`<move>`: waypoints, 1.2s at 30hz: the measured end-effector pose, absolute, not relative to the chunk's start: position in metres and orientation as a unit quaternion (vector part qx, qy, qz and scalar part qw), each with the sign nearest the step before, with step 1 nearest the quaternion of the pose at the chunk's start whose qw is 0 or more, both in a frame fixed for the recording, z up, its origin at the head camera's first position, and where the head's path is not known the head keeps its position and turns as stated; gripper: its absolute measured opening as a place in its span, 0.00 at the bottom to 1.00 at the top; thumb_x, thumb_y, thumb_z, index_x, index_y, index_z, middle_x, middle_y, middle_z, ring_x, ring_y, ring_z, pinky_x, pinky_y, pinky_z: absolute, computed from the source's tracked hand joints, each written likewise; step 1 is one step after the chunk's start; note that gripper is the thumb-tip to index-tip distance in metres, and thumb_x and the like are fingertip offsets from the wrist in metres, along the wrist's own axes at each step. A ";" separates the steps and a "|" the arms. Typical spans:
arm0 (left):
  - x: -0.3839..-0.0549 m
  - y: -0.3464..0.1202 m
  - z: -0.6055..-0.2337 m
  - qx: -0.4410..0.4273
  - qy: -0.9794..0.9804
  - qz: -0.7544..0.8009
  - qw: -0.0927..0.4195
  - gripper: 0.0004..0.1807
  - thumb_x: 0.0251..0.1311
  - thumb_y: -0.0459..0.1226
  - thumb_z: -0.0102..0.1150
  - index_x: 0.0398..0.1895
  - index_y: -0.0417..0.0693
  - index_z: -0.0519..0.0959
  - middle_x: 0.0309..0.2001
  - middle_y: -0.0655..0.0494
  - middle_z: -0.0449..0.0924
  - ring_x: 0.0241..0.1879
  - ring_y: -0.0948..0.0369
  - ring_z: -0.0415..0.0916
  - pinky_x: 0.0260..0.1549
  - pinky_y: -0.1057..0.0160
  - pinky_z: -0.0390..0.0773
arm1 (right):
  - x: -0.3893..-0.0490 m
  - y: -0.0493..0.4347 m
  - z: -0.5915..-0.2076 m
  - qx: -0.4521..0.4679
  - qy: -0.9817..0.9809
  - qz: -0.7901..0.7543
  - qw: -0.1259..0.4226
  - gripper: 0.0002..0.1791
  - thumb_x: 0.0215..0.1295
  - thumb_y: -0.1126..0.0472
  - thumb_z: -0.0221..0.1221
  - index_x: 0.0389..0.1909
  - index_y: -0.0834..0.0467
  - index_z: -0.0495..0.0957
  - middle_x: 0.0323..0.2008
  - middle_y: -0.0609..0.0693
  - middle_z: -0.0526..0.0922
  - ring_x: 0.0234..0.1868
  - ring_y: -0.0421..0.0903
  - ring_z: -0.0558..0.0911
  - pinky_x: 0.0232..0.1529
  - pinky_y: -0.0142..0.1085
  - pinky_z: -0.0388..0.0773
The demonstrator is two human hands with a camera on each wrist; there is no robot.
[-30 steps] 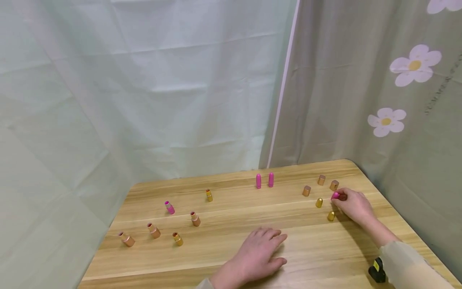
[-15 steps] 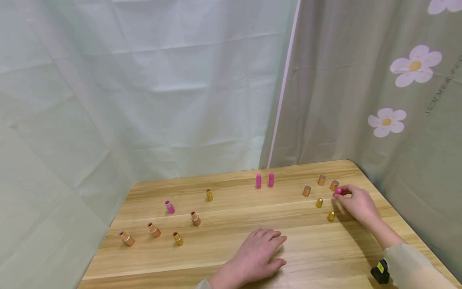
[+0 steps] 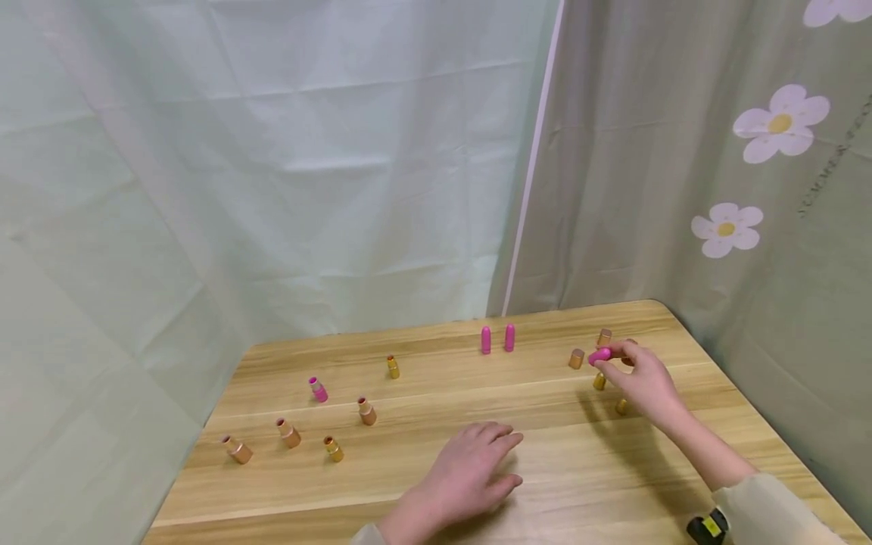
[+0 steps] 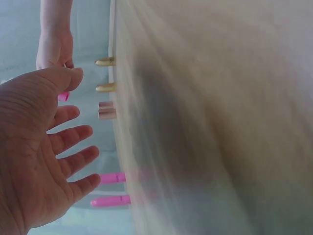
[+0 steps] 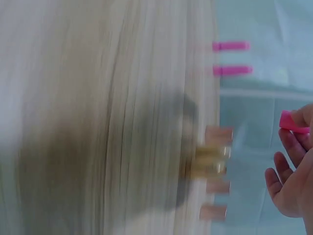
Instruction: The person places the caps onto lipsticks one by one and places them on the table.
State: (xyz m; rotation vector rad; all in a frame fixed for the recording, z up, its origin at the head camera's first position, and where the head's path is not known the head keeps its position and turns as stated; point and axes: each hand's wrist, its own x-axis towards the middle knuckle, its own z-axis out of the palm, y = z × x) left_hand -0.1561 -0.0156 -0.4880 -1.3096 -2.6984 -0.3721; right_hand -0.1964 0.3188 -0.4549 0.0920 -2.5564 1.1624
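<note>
A pink lipstick cap is pinched between the thumb and fingers of my right hand, raised above the table; its wide end shows in the right wrist view. Beneath that hand stand two gold caps, partly covered by it. Copper caps stand close around, one mostly hidden behind the fingers. My left hand holds nothing, fingers loosely spread over the front middle of the table. On the left are uncapped lipstick tubes: one pink, gold ones and copper ones.
Two pink lipsticks stand upright near the back edge of the wooden table. Curtains hang behind and beside it. A black device is by the right sleeve.
My right hand has lifted the pink cap from beside the gold caps and carried it left. The left hand has drifted slightly left.
</note>
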 end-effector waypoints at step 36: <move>-0.177 -0.076 -0.458 -0.351 -0.916 -0.183 0.062 0.30 0.69 0.50 0.62 0.70 0.48 0.74 0.68 0.51 0.74 0.68 0.49 0.68 0.68 0.46 0.66 | -0.183 0.207 -0.492 -0.147 -0.593 0.792 -0.017 0.17 0.73 0.60 0.61 0.57 0.66 0.77 0.42 0.46 0.86 0.53 0.48 0.81 0.60 0.43 0.77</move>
